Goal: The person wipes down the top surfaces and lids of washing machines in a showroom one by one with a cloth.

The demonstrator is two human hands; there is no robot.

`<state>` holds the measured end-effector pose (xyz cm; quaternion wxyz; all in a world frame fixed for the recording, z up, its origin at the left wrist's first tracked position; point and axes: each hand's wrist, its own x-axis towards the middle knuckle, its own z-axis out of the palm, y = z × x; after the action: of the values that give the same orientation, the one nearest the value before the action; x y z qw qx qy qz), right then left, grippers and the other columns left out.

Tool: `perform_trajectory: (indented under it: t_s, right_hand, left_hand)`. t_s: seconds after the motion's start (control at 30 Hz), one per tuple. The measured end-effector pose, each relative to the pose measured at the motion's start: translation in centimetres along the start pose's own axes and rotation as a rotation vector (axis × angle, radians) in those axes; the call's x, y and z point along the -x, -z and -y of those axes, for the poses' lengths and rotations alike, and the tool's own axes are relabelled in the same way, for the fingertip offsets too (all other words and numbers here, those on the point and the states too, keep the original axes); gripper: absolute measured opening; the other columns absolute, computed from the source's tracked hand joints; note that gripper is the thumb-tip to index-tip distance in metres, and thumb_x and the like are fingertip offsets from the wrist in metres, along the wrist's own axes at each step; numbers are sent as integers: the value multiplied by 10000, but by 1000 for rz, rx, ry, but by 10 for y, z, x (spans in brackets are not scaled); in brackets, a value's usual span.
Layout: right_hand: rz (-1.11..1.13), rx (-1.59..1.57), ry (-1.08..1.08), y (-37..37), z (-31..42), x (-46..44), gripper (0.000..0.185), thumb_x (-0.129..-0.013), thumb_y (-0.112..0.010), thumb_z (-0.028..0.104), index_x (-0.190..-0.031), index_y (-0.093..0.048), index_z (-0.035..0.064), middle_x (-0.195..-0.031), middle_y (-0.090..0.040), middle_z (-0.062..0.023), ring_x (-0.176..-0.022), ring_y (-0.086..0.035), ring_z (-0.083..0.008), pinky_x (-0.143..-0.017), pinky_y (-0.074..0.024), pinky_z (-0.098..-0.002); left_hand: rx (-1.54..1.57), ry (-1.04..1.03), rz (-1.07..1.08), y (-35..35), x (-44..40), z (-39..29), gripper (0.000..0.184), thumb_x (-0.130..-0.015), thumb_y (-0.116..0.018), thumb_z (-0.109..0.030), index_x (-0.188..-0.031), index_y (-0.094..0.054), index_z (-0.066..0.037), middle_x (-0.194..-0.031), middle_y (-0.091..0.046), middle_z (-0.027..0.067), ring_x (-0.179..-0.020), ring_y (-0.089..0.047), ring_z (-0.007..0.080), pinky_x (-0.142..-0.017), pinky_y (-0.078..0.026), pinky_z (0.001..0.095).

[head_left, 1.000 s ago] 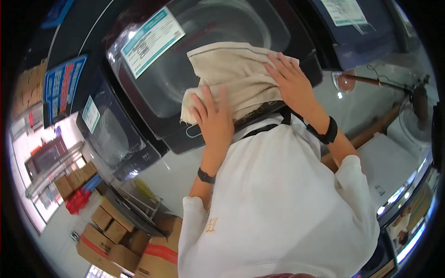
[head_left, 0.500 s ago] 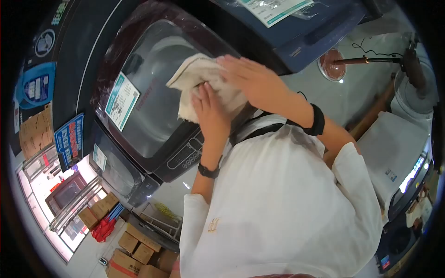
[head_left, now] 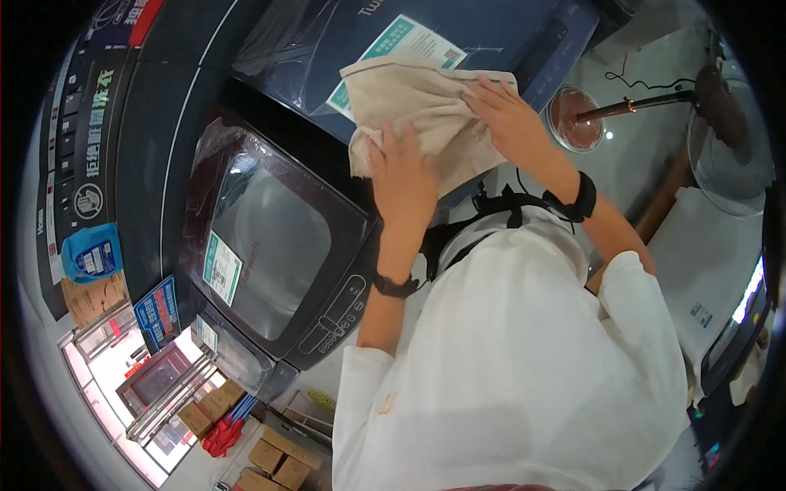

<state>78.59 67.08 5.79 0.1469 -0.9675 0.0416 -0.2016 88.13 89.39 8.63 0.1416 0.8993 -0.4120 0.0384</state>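
A beige cloth (head_left: 426,106) is spread between my two hands in front of a dark blue washing machine (head_left: 508,45), covering part of the paper label (head_left: 413,41) on its top. My left hand (head_left: 405,176) grips the cloth's lower left part, its fingertips slightly blurred. At the upper right edge, my right hand (head_left: 520,131) has its fingers over the cloth, thumb hidden. Whether the cloth touches the machine's top I cannot tell. Both wrists carry dark bands.
Left of the cloth stands a dark washing machine with a glass lid (head_left: 274,245) and a button panel (head_left: 336,315). A blue detergent pack (head_left: 92,254) and a sign (head_left: 157,311) are at far left. Cardboard boxes (head_left: 278,454) lie lower left; a round-based stand (head_left: 575,119) is at right.
Both hands and the cloth have moved from over the glass-lidded machine to the dark blue one on its right. The cloth is spread wider, and the view has shifted.
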Motion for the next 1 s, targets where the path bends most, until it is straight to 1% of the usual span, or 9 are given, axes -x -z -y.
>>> perform_trajectory:
  t_s: [0.1, 0.2, 0.3, 0.4, 0.5, 0.6, 0.7, 0.8, 1.0]
  right_hand:
    - [-38, -36, 8, -13, -14, -25, 481, -822, -626, -10, -1298, -649, 58, -1455, -599, -93, -1445, -482, -349, -1196, -394, -480]
    - [4, -59, 7, -25, -34, -70, 485, -839, -587, -69, -1307, -646, 46, -1521, -550, -93, -1469, -461, -313, -1226, -370, -456]
    - [32, 29, 41, -35, -41, -99, 408, -837, -635, -13, -1243, -644, 32, -1555, -513, -95, -1462, -467, -320, -1204, -397, -454]
    - [122, 26, 111, -33, -31, -97, 391, -815, -639, -10, -1205, -640, 11, -1538, -523, -135, -1464, -457, -352, -1194, -403, -464]
    - [139, -157, 198, -9, -6, -63, 336, -795, -629, -20, -1130, -643, -8, -1506, -543, -185, -1465, -446, -388, -1195, -392, -487]
    - [230, -212, 267, 12, 3, -28, 299, -801, -618, -31, -1098, -638, -5, -1504, -551, -170, -1465, -454, -360, -1206, -376, -502]
    - [280, -197, 312, 19, 1, -19, 383, -830, -648, 55, -1209, -663, 7, -1487, -575, -123, -1454, -472, -308, -1231, -345, -478]
    - [212, -148, 283, -1, -11, -41, 344, -856, -637, 64, -1197, -669, 36, -1492, -575, -81, -1450, -482, -271, -1229, -343, -484]
    - [30, -119, 101, -33, -25, -93, 336, -854, -590, -11, -1176, -648, 65, -1534, -547, -64, -1476, -452, -298, -1236, -338, -482]
  left_hand:
    - [-22, -18, 4, -7, -6, 6, 583, -997, -602, -211, -1526, -474, -1, -1556, -428, 321, -1419, -395, 539, -1217, -307, 556]
    - [-31, -73, -56, -20, -66, 24, 554, -1012, -570, -184, -1522, -473, 10, -1541, -441, 321, -1411, -406, 527, -1218, -306, 557]
    - [-40, -156, -69, -22, -100, 39, 527, -1017, -541, -149, -1507, -478, 34, -1531, -454, 315, -1418, -412, 503, -1224, -300, 558]
    - [-31, -58, -72, -16, -94, 20, 513, -1010, -541, -136, -1488, -496, 46, -1536, -458, 300, -1432, -414, 473, -1230, -293, 560]
    - [-68, 4, -5, -24, -60, 12, 563, -945, -591, -136, -1483, -514, 10, -1602, -409, 247, -1449, -370, 544, -1200, -323, 572]
    - [-130, -4, 84, -15, -13, -7, 551, -944, -618, -169, -1453, -536, 26, -1606, -402, 240, -1446, -372, 540, -1199, -321, 578]
    - [-38, 130, 128, -2, 3, -28, 568, -944, -640, -199, -1460, -535, 14, -1609, -392, 246, -1453, -361, 538, -1202, -317, 579]
    - [-42, 78, 68, -4, -19, -12, 613, -945, -661, -243, -1484, -517, 9, -1607, -390, 251, -1460, -349, 538, -1197, -318, 589]
    - [-63, 75, -76, -26, -102, 30, 690, -940, -682, -321, -1517, -488, 3, -1613, -388, 250, -1466, -343, 539, -1182, -326, 615]
